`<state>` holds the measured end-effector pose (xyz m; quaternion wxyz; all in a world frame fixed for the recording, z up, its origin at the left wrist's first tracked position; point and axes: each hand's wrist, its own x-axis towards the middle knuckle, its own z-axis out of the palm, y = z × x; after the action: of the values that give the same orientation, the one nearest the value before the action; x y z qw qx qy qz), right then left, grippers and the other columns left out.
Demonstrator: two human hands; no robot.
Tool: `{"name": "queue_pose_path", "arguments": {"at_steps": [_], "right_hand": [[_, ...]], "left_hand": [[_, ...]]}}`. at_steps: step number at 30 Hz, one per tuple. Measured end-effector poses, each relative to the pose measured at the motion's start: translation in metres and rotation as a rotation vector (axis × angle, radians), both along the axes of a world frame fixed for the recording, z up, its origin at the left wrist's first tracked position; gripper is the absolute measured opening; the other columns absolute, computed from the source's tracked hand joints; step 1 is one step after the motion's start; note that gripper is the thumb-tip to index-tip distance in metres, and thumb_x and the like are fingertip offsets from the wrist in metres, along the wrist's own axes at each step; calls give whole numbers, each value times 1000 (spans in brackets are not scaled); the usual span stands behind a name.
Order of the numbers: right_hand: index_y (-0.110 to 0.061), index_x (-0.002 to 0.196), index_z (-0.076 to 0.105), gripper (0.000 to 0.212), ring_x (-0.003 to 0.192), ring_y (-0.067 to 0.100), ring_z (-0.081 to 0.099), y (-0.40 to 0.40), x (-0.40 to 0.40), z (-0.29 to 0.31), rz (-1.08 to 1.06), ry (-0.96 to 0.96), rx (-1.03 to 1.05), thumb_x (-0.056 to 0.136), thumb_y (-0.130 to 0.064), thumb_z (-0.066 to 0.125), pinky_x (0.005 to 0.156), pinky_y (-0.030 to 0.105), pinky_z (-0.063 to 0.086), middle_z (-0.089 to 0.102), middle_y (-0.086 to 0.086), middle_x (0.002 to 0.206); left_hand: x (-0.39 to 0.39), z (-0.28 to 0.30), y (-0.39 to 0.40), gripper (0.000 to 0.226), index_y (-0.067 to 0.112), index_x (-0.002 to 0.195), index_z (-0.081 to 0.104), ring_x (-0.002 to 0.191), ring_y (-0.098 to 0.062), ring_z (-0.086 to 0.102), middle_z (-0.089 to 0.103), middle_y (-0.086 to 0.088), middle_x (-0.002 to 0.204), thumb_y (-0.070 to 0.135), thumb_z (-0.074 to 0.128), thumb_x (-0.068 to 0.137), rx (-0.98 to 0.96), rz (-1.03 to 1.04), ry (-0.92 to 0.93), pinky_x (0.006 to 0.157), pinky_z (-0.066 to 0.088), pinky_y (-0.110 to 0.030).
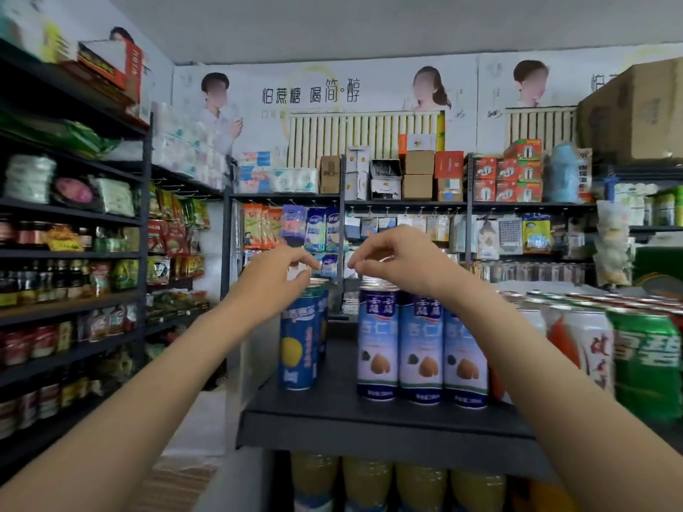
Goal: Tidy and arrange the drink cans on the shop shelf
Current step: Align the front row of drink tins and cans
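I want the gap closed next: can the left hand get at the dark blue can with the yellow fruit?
Probably yes. The left hand hovers right over the dark blue can, and nothing stands between them.

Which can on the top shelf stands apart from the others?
The dark blue can with the yellow fruit, under the left hand. A bare gap of shelf separates it from the light blue almond cans packed side by side.

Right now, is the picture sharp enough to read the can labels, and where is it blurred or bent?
Head view: the almond cans show large characters, small print smeared; the blue can with a yellow circle is softer; both the left hand and right hand look motion-blurred; wide-angle bending curves the left shelves and stretches the green can; lighting is even, little glare.
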<state>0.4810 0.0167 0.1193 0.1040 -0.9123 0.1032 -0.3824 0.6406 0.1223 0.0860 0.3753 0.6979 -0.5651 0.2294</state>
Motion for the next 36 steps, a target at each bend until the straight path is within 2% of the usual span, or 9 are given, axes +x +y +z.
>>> {"name": "queue_pose_path", "arguments": {"at_steps": [3, 5, 8, 11, 17, 22, 26, 32, 36], "right_hand": [[-12, 92, 72, 10, 82, 9, 61, 18, 33, -4, -2, 58, -29, 85, -13, 64, 74, 18, 48, 69, 2, 93], [-15, 98, 70, 14, 85, 9, 60, 25, 49, -7, 0, 154, -11, 85, -15, 65, 80, 23, 49, 68, 2, 99], [-17, 111, 64, 27, 101, 12, 56, 28, 63, -9, -29, 319, -13, 85, -23, 65, 92, 28, 44, 62, 0, 114], [-16, 113, 62, 28, 104, 12, 52, 27, 71, -8, -108, 410, -53, 86, -23, 65, 94, 29, 41, 60, 1, 118], [-17, 114, 62, 32, 109, 13, 51, 26, 53, 6, -245, 372, -170, 84, -27, 67, 85, 23, 36, 57, 0, 124], [-24, 132, 47, 60, 126, 24, 42, 15, 29, 3, -507, 694, -181, 78, -34, 71, 102, 38, 36, 43, 2, 139], [-28, 133, 45, 66, 124, 22, 42, 11, 23, 2, -455, 674, -165, 74, -31, 75, 99, 36, 36, 43, 1, 138], [-30, 122, 51, 60, 107, 17, 46, 2, 24, 6, -426, 671, -159, 69, -33, 79, 90, 33, 39, 48, -1, 126], [-28, 120, 52, 59, 100, 15, 45, 2, 27, 8, -395, 659, -150, 68, -34, 80, 87, 29, 37, 49, -2, 118]], "left_hand": [[25, -9, 9, 34, 20, 123, 52, 119, -15, 45, 48, -1, 132, 22, 57, 89, 0, -61, 122, 89, 35, -25], [33, -14, 14, 50, 22, 131, 42, 115, -16, 46, 43, 1, 135, 27, 62, 86, 49, -202, 394, 88, 41, -27], [40, -31, 11, 60, 19, 134, 31, 96, -4, 47, 45, 12, 118, 19, 65, 84, 212, -349, 608, 67, 47, -8], [49, -44, 1, 69, 14, 137, 28, 101, -5, 45, 43, 1, 132, 11, 68, 81, 236, -379, 586, 61, 42, -10], [52, -42, -4, 75, 19, 136, 29, 122, -14, 38, 33, 0, 141, 27, 73, 76, 66, -307, 491, 91, 34, -26], [41, -37, -14, 60, 30, 127, 41, 125, -20, 36, 32, 0, 137, 33, 72, 76, -18, -227, 240, 98, 34, -31], [41, -30, -21, 37, 26, 111, 54, 120, -18, 43, 51, 5, 125, 34, 69, 78, 28, -211, 75, 99, 40, -39], [45, -25, -21, 31, 22, 111, 55, 114, -11, 49, 56, 7, 121, 27, 66, 82, 83, -269, 21, 94, 40, -27], [41, -20, -21, 29, 25, 113, 57, 116, -14, 49, 57, 8, 122, 32, 61, 85, 0, -158, -78, 100, 38, -39]]}}
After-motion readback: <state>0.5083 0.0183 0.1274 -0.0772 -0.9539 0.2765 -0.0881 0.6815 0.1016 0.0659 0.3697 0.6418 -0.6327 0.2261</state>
